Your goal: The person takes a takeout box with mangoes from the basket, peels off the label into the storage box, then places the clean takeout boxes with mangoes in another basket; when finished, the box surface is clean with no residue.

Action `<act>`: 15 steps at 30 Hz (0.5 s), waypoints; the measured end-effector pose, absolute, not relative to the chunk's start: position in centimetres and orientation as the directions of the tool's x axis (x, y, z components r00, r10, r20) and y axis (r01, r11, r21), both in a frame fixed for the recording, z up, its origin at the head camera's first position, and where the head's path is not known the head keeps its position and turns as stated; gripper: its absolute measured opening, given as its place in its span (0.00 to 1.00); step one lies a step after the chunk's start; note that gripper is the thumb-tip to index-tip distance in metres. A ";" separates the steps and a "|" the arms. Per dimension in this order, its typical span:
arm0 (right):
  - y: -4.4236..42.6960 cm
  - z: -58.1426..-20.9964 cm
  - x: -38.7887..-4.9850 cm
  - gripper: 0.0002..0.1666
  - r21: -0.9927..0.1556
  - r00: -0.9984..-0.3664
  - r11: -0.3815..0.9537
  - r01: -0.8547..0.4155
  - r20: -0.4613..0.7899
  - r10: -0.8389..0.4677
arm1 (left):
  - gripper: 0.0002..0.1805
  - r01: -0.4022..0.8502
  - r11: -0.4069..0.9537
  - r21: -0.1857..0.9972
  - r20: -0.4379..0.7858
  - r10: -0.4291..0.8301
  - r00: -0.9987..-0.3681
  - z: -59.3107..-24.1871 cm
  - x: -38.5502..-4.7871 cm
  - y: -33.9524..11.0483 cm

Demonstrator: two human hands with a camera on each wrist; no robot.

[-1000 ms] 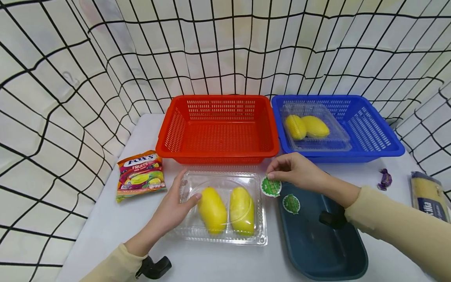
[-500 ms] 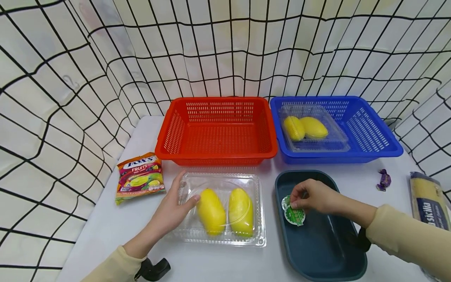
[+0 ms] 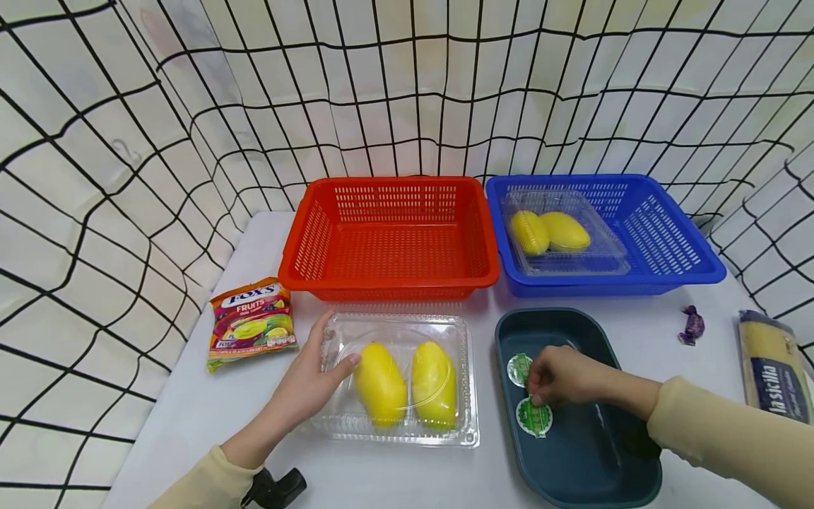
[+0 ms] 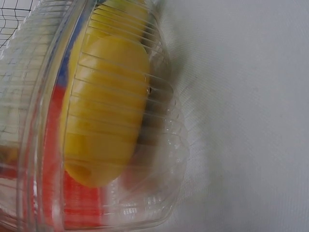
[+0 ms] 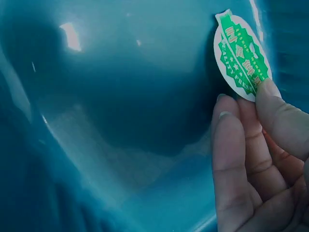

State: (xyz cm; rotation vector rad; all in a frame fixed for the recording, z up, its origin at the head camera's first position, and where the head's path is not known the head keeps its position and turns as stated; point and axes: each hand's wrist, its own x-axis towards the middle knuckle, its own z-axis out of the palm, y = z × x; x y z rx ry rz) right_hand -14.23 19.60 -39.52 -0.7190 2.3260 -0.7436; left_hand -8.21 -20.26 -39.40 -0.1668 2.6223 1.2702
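Note:
A clear plastic clamshell box [image 3: 467, 424] with two yellow mangoes [image 3: 380, 385] inside lies closed on the table. My left hand [image 3: 311, 378] rests on its left side, thumb on the lid and fingers along the edge. In the left wrist view the box wall [image 4: 174, 145] and a mango [image 4: 106, 111] show, but no fingers. My right hand [image 3: 566, 378], low inside the dark teal tray [image 3: 598, 452], pinches a round green-and-white sticker [image 5: 241, 58] between thumb and fingers. A second green sticker [image 3: 519, 369] lies in the tray just behind.
Behind stand a red basket [image 3: 394, 290] and a blue basket [image 3: 674, 240]; the blue one holds another clear mango box [image 3: 610, 254]. A Fox's candy bag [image 3: 251, 322] lies left. A purple wrapped candy [image 3: 692, 325] and a pasta pack [image 3: 772, 367] lie right. Black netting surrounds the table.
My right hand has carried the sticker from beside the clamshell box down into the teal tray, then slightly toward me, below the other sticker. My left hand stays on the box.

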 end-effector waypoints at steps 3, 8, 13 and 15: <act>19.5 -40.1 -14.2 0.09 -0.624 -0.682 0.706 -0.336 -0.356 -0.639 | 0.50 -0.200 0.618 0.761 -0.250 -0.006 -0.968 -39.4 -8.2 -20.3; 19.4 -40.4 -14.0 0.10 -0.616 -0.688 0.712 -0.336 -0.356 -0.632 | 0.50 -0.206 0.616 0.761 -0.255 -0.008 -0.967 -39.4 -8.2 -20.2; 19.4 -40.3 -13.9 0.10 -0.615 -0.699 0.721 -0.319 -0.361 -0.617 | 0.50 -0.206 0.618 0.759 -0.254 -0.009 -0.967 -39.4 -8.2 -20.2; 19.4 -40.2 -13.9 0.10 -0.617 -0.703 0.724 -0.308 -0.365 -0.610 | 0.50 -0.205 0.618 0.759 -0.254 -0.009 -0.967 -39.4 -8.3 -20.2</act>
